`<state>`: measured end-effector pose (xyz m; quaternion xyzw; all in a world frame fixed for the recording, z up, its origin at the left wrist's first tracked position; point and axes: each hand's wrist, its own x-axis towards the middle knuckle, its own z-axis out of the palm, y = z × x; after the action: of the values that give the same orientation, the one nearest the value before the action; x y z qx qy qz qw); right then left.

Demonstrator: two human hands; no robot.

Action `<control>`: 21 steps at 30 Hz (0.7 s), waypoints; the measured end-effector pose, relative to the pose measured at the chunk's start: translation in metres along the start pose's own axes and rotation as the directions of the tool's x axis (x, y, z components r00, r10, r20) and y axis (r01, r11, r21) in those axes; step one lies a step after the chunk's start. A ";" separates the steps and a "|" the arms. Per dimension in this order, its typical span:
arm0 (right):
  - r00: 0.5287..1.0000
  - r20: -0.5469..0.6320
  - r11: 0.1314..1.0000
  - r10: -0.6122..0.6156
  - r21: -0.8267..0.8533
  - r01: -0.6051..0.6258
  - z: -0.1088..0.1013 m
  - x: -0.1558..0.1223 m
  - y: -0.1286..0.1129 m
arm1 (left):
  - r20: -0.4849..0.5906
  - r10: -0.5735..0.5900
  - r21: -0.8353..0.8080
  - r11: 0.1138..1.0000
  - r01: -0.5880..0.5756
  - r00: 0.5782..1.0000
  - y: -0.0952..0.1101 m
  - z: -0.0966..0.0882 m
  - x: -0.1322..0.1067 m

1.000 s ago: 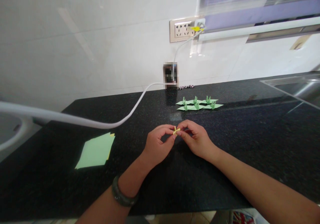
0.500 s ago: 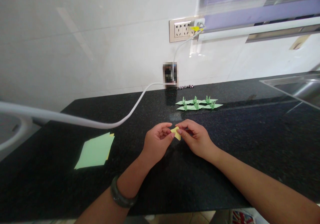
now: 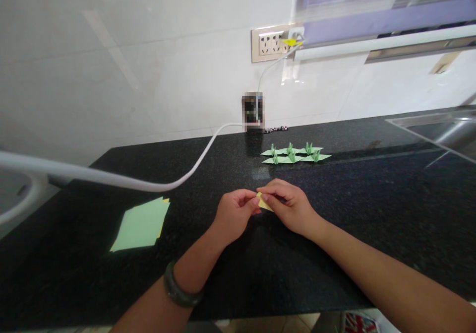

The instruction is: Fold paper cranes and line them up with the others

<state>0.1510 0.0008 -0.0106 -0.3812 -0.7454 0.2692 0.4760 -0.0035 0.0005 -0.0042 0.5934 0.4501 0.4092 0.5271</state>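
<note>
I pinch a small folded piece of yellow paper [image 3: 265, 203] between my two hands, just above the black table [image 3: 372, 209]. My left hand [image 3: 233, 213] is closed on its left edge with thumb and forefinger pressed together, the other fingers curled under. My right hand [image 3: 290, 205] is clamped on its right side, fingers laid over the top of the paper so that only a small yellow corner shows between the two hands. The hands nearly touch at the fingertips. On my left wrist sits a dark bracelet [image 3: 178, 293]. Beyond my right hand, further back on the table, a cluster of small green folded paper cranes [image 3: 293, 154] stands in two short rows, touching one another. Well off to the left of my left hand lies a flat stack of green sheets [image 3: 141, 224] with a yellow edge peeking out from beneath. A white cable [image 3: 167, 181] curves across the table behind my left hand and runs toward the wall, where a socket plate [image 3: 273, 42] is mounted. Far to the right of my right hand is the rim of a metal sink [image 3: 446, 129].
</note>
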 end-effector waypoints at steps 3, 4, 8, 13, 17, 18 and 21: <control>0.990 0.036 0.989 0.135 0.063 -0.137 0.001 0.000 0.002 | -0.025 0.000 0.043 0.999 0.001 1.000 0.003 -0.001 -0.001; 0.983 0.056 0.980 0.175 0.084 -0.179 0.001 0.000 0.002 | -0.024 0.006 0.059 0.998 -0.005 1.000 0.003 -0.001 -0.001; 0.975 0.087 0.972 0.206 0.097 -0.214 0.002 -0.001 0.002 | 0.002 0.055 0.130 0.990 -0.055 0.998 0.002 -0.004 -0.003; 0.983 0.039 0.982 0.177 0.053 -0.179 0.001 -0.002 0.002 | 0.002 0.059 0.116 0.992 -0.059 0.998 0.004 -0.001 -0.003; 0.975 -0.041 0.973 0.218 0.092 -0.214 0.003 -0.003 0.004 | 0.009 -0.007 -0.030 1.000 0.008 1.000 0.005 0.004 -0.004; 0.970 -0.056 0.967 0.238 0.112 -0.230 0.003 -0.002 0.005 | 0.025 -0.024 -0.060 0.998 0.026 0.999 0.004 0.004 -0.004; 0.953 -0.022 0.930 0.302 0.224 -0.290 0.003 -0.001 0.006 | 0.048 -0.054 -0.099 0.993 0.059 0.997 0.002 0.005 -0.003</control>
<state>0.1500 0.0031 -0.0167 -0.4420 -0.6317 0.4073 0.4895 0.0005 -0.0041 -0.0027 0.5621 0.4337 0.4028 0.5777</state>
